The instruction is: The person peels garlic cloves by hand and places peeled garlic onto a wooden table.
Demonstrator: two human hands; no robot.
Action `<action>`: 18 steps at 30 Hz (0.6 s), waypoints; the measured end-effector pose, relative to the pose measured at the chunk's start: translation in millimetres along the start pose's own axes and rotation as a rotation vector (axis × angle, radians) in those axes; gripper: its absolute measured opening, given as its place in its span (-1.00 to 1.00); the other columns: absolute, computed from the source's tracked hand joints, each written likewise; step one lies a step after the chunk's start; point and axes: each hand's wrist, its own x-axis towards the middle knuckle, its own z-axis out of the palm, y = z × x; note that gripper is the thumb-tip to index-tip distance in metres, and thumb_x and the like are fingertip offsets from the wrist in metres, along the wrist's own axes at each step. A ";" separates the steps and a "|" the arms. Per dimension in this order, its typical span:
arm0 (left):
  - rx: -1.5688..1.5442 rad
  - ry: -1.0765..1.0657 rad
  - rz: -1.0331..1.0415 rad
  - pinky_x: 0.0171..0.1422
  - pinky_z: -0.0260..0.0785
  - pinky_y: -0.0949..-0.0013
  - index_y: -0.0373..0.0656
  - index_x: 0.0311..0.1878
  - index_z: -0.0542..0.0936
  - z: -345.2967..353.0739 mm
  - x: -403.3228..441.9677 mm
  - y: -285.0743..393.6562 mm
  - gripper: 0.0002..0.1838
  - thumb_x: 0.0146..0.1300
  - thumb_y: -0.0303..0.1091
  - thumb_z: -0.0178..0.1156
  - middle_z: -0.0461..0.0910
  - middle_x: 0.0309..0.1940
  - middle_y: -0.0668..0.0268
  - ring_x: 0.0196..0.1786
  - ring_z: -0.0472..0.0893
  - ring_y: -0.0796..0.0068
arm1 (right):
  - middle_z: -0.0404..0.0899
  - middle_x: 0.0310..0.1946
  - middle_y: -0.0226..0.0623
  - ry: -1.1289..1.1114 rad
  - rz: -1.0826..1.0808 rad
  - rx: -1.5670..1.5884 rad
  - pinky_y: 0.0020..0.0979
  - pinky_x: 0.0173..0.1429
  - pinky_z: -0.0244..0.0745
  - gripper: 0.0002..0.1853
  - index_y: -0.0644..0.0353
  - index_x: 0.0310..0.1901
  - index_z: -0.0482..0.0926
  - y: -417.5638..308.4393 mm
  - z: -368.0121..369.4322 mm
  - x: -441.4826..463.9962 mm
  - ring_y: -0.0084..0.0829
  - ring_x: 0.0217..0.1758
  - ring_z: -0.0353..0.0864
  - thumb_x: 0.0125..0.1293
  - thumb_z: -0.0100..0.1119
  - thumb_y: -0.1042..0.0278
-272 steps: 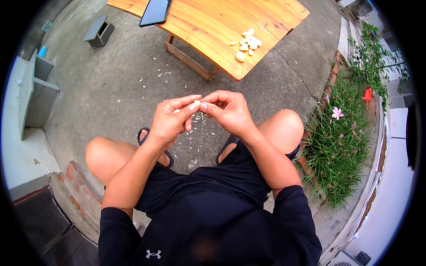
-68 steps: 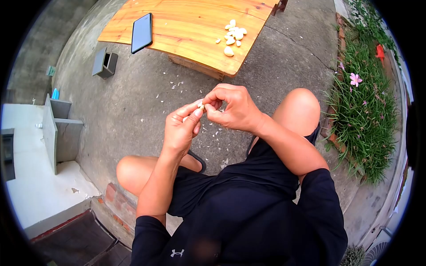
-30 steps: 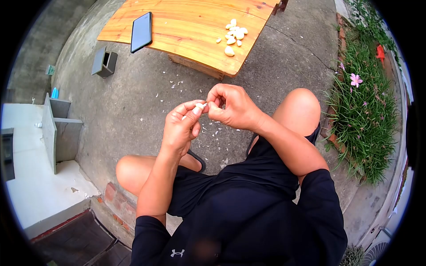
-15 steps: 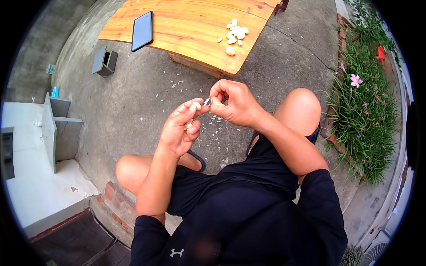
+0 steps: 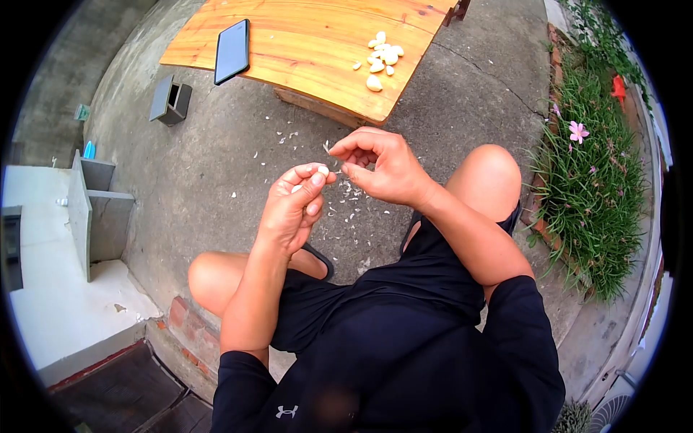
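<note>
My left hand (image 5: 294, 198) pinches a pale garlic clove (image 5: 323, 170) between thumb and forefinger. The other fingers curl inward, and something whitish shows behind the thumb. Just to the right, my right hand (image 5: 381, 162) has its thumb and forefinger spread apart. A thin flake of garlic skin (image 5: 326, 146) hangs at the forefinger's tip; whether it sticks there or is falling, I cannot tell. Above the hands, several whitish garlic cloves (image 5: 377, 66) lie in a loose heap near the right end of the wooden table (image 5: 310, 43).
A dark phone (image 5: 232, 50) lies at the table's front edge. Scraps of garlic skin (image 5: 351, 193) litter the concrete ground (image 5: 216, 173) below my hands. A small grey box (image 5: 171, 99) stands left of the table. Grass with pink flowers (image 5: 592, 180) grows along the right.
My right thumb and forefinger have parted, and a skin flake now shows by the forefinger. The left hand has turned slightly; loose skin seen at its fingers before no longer shows.
</note>
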 end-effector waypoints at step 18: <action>0.195 0.094 0.175 -0.55 0.24 0.69 -0.25 -0.05 0.68 5.2 -2.3 -2.9 -0.79 0.28 -0.50 0.44 0.69 -0.38 0.37 -0.54 0.49 0.77 | 0.70 -0.42 -0.24 -0.172 -0.215 -0.190 -0.44 -0.26 0.68 -0.90 0.30 -0.31 0.72 -13.9 -7.5 0.8 -0.44 -0.39 0.74 0.14 0.38 0.50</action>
